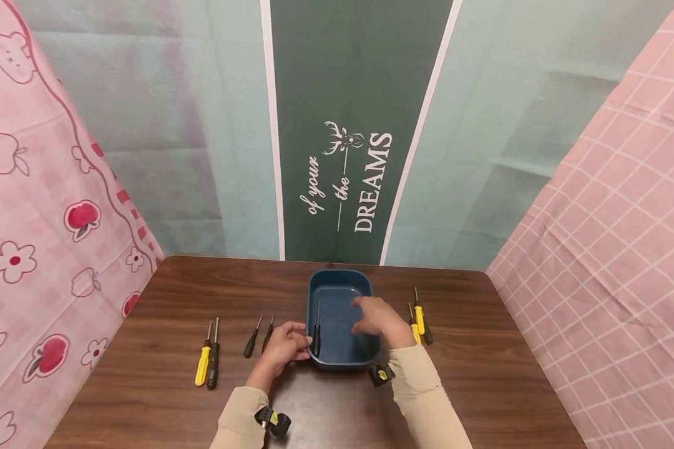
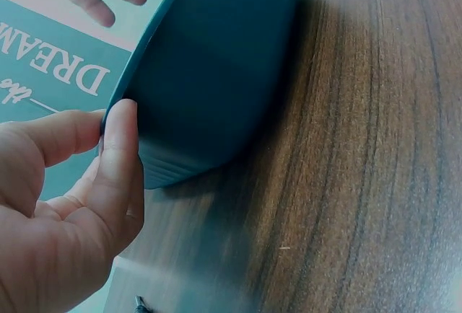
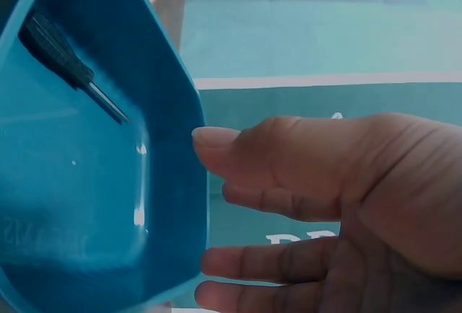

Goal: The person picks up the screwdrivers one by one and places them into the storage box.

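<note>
A blue plastic bin (image 1: 337, 358) stands on the table, with one black-handled screwdriver (image 1: 317, 337) lying along its left side. That screwdriver (image 3: 58, 50) also shows inside the bin in the right wrist view. My left hand (image 1: 283, 345) pinches the bin's left rim between thumb and fingers; the left wrist view shows the same hand (image 2: 79, 183) on the rim, up close. Over the bin's right side is my right hand (image 1: 377, 318), its fingers extended and nothing held. In the right wrist view this hand (image 3: 310, 205) has thumb and fingers spread apart beside the rim.
On the left lie a yellow screwdriver (image 1: 203, 363), a long black one (image 1: 213, 365) and two small black ones (image 1: 251, 342), one partly behind my left hand. Right of the bin are yellow screwdrivers (image 1: 419, 317) and a black handle (image 1: 427, 334). Curtains border the wooden table (image 1: 472, 374).
</note>
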The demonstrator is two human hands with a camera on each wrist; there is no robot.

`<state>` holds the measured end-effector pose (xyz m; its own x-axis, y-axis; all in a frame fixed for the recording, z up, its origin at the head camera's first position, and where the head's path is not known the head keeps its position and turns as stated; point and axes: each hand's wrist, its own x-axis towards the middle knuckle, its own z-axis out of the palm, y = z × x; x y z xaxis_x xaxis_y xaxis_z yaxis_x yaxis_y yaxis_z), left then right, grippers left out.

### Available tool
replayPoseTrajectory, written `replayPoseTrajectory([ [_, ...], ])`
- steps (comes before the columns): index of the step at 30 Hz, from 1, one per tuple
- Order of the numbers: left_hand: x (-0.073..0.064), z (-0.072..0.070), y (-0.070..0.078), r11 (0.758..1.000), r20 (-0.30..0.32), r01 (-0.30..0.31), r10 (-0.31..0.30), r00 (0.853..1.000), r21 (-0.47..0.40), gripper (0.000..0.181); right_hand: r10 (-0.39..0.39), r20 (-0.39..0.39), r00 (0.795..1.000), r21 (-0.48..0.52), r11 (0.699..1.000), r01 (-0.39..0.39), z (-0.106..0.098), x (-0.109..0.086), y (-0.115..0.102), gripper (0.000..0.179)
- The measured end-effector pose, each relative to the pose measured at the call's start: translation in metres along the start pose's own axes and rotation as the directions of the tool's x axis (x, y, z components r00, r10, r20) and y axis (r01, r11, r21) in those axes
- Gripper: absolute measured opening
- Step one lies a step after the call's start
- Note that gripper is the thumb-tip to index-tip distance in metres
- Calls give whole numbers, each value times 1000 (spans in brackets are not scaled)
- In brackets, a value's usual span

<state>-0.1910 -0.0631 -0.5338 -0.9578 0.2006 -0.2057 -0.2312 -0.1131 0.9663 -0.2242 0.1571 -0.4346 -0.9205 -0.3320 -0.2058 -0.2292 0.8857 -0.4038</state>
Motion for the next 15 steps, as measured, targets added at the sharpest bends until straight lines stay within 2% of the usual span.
replayPoseTrajectory([
  [9, 1, 1, -2, 1000, 3, -6, 6, 1000, -1, 45, 43, -27, 999, 7, 999, -43, -9, -13, 15, 53],
  [15, 1, -1, -3, 1000, -6, -2, 2, 1000, 3, 43, 41, -58, 997, 19, 999, -40, -10, -21, 27, 52],
])
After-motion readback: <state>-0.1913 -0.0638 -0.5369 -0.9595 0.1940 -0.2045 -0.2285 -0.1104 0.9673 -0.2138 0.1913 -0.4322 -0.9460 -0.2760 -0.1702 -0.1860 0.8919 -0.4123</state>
